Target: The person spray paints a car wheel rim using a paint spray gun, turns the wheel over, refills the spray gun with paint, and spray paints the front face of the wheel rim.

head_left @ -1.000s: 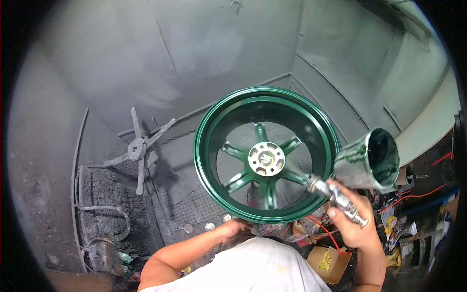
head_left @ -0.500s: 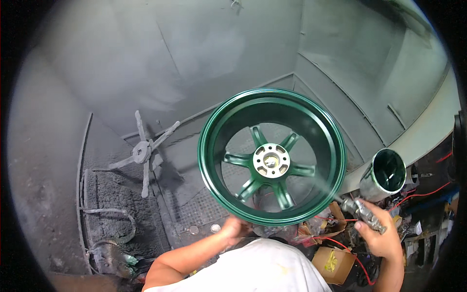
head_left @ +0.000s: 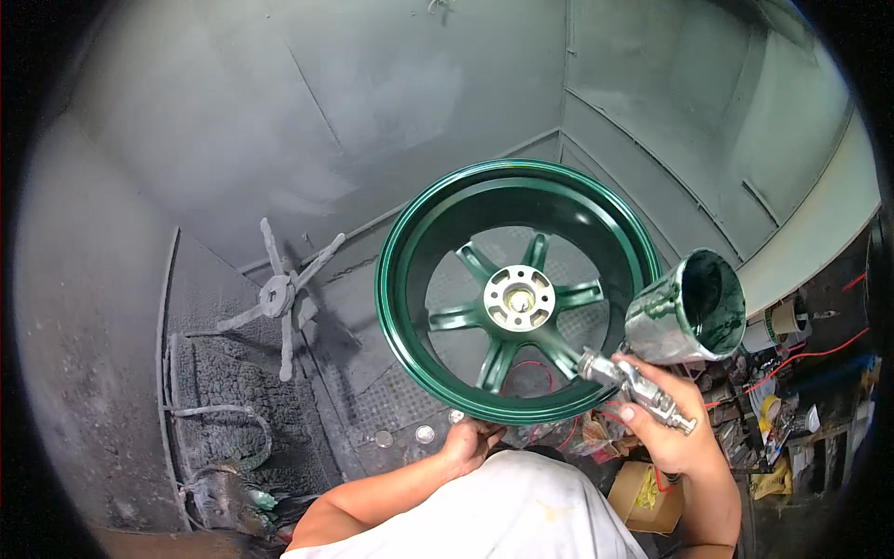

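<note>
A glossy green wheel rim (head_left: 399, 337) is face-on before me, its spokes joining at a bare metal hub (head_left: 520, 299). My right hand (head_left: 672, 415) is wrapped round a metal spray gun (head_left: 643, 387). The gun's nozzle points left, over the rim's near right part. A metal paint cup (head_left: 663, 321), streaked green inside and out, is tilted above the gun. My left hand (head_left: 470, 445) is curled close under the rim's near edge; its fingertips are partly hidden, and I cannot make out what they grip.
A grey-coated stand with several arms (head_left: 277, 296) is at the left, above a rough grey mat (head_left: 237, 391). Grey panels (head_left: 372, 102) enclose the far side. A cardboard box (head_left: 633, 494), a red hose (head_left: 801, 359) and cluttered items lie at the lower right.
The wheel has turned, so its spokes sit at other angles. My right hand has brought the spray gun and cup left, over the rim. The faint spray at the nozzle is no longer visible.
</note>
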The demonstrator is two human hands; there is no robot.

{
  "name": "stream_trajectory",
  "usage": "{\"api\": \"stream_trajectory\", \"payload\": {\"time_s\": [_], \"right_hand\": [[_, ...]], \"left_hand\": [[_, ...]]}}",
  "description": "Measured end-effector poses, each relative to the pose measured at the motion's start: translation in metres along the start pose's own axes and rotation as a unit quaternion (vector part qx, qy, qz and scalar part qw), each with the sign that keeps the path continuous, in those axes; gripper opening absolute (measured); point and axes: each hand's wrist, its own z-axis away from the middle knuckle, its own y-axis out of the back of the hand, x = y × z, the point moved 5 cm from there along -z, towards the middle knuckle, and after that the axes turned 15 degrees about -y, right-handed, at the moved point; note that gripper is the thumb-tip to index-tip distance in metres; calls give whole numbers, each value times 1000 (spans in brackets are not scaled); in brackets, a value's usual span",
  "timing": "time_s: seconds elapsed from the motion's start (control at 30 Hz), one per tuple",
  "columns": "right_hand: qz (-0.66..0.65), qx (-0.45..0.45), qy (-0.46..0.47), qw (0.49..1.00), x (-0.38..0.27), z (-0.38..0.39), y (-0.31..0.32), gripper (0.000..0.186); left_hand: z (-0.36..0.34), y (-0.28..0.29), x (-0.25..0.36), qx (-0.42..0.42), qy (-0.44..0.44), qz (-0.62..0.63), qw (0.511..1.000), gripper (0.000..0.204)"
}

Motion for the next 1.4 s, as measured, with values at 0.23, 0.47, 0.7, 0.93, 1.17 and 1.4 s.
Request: {"api": "stream_trajectory", "payload": {"time_s": [0.23,0.47,0.7,0.93,1.17,1.4], "right_hand": [[-49,39,-46,997,13,-11,19,53],[-33,183,-69,980,29,1,41,57],[-123,-43,-89,988,7,23,6,55],[-66,81,26,994,5,19,16,57],[-129,231,-4,964,15,18,34,64],[-149,21,-70,986,29,31,17,59]], "left_hand": [[10,-12,21,66,-42,-18,997,42],[-26,21,111,160,-114,-168,966,10],[-14,-3,120,136,-51,-260,955,18],[8,-1,19,33,56,-193,979,38],[7,21,36,-42,60,-254,964,40],[-21,1,127,105,-133,-201,965,16]]}}
